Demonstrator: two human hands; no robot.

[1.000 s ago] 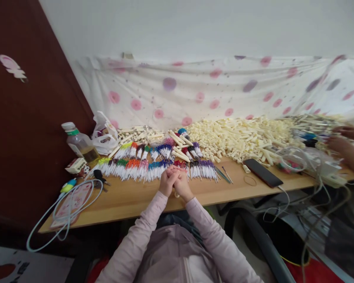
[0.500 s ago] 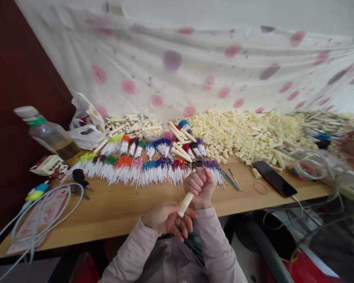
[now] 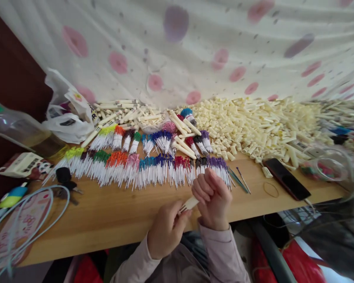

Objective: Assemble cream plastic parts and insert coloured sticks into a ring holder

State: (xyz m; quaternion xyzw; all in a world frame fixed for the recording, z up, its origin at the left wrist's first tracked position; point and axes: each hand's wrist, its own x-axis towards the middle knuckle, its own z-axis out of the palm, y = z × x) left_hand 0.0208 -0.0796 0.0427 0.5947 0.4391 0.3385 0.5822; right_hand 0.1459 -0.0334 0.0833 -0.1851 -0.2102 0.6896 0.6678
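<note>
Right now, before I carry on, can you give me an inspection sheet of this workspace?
Surface: wooden table, mostly covered along the back.
Job's things: cream tube, held; colour-tipped refills in rows; heap of cream parts behind.
Clutter: phone, plastic bag, bottle, keys.
Grips: left hand and right hand both closed on the tube.
Cables: pale blue cable, left edge.
Surroundings: spotted cloth behind.

Just one head cam, looking forward and down, close over the desk (image 3: 112, 214), spotted sheet (image 3: 194, 47) filling the upper frame.
</note>
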